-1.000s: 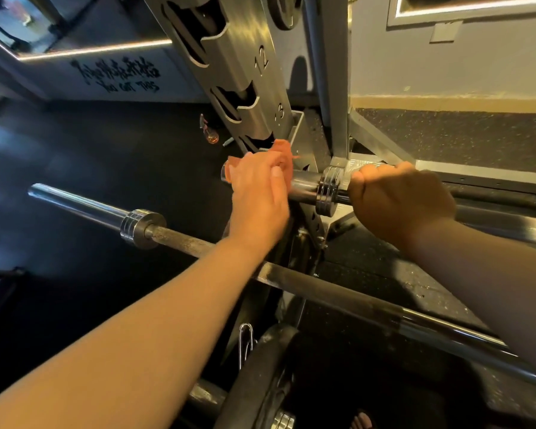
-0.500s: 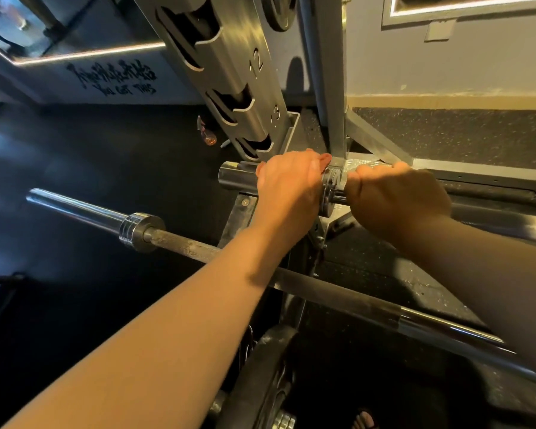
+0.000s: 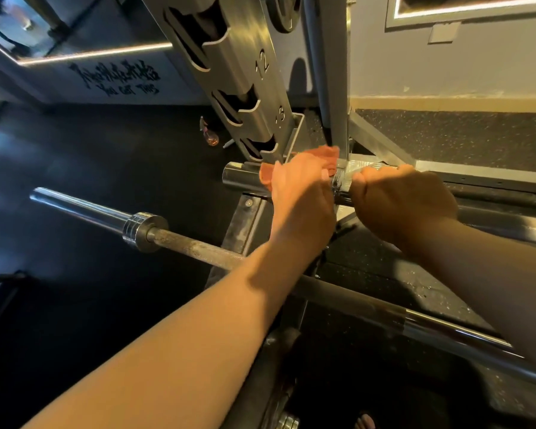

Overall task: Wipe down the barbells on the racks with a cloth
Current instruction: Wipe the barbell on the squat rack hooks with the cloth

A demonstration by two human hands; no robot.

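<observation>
Held the orange cloth [image 3: 328, 157] wrapped over the shiny end of the far barbell [image 3: 242, 178], with the fingers of the left hand [image 3: 300, 193] curled round both. Gripped the same bar just to 3 o'clock of that with the right hand [image 3: 403, 202], closed round it past the collar and nearly touching the left. Showed cloth again at 12 and 9 o'clock of the left hand, against none in sight half a second before. Sat further toward 3 o'clock along the bar end than a second before. Left the near barbell [image 3: 106, 213] untouched at 7 o'clock of the hands, crossing under the left forearm. Worked below the notched rack post [image 3: 229, 72] at 11 o'clock, with a small bottle [image 3: 210, 136] on the floor at its 9 o'clock.
</observation>
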